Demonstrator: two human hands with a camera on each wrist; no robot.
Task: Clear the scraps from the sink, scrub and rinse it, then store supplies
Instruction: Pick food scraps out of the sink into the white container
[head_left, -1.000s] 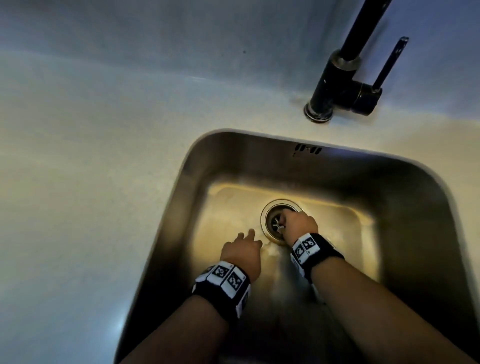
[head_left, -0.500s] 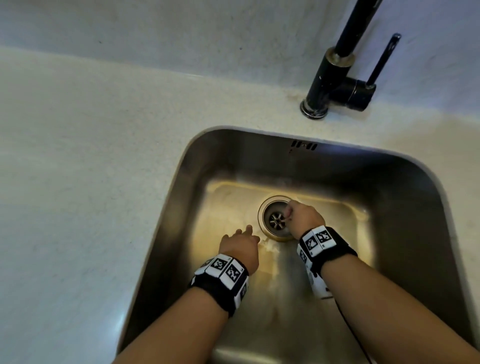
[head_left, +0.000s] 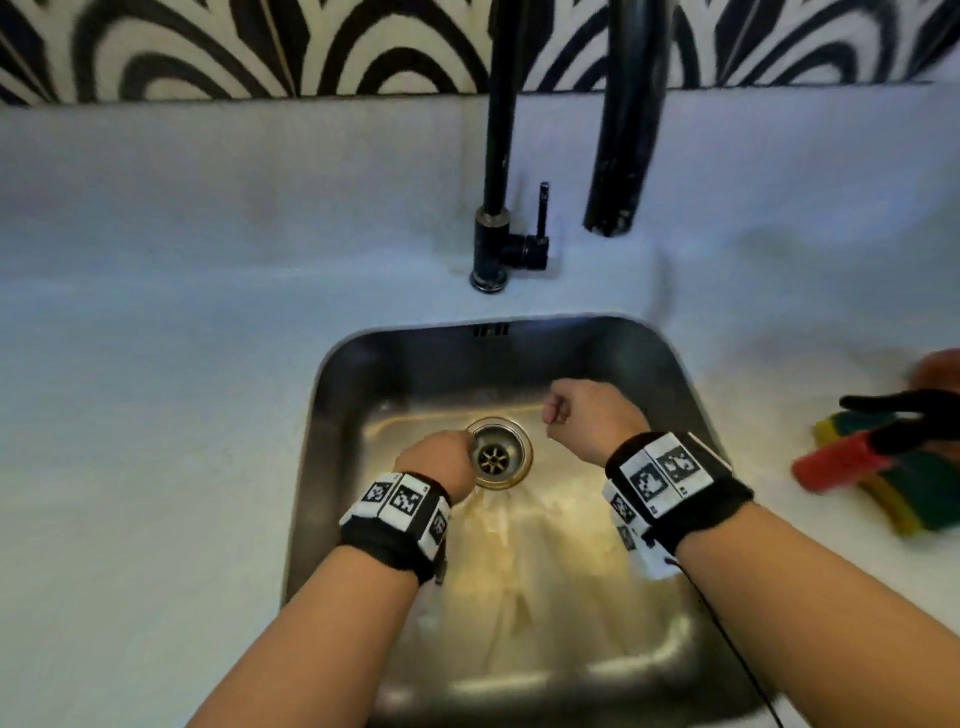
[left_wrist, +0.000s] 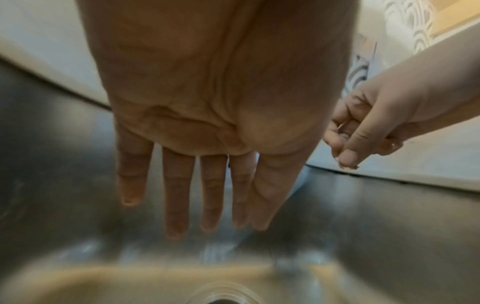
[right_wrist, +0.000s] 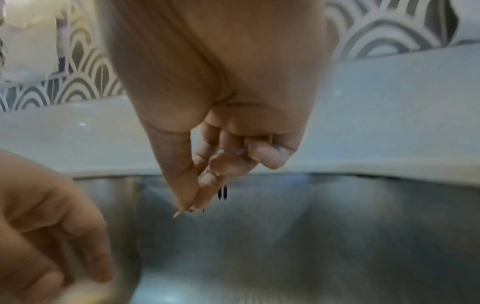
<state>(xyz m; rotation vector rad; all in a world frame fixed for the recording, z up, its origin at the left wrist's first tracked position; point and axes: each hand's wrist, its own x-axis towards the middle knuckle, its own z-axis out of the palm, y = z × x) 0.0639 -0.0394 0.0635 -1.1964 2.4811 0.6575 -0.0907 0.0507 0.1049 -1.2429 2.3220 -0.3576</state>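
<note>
The right hand (right_wrist: 207, 174), pinching what seems a small pale scrap (right_wrist: 179, 214), could drop it into the round steel drain (head_left: 497, 453) at frame centre; the left hand (left_wrist: 207, 123) hangs flat, released.

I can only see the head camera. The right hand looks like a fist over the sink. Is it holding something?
Observer: Yes. In the right wrist view the right hand pinches a tiny pale scrap between thumb and forefinger.
Operator: And the left hand's fingers? They're hidden for me.
Observer: The left wrist view shows the left hand with its fingers straight, holding nothing.
</note>
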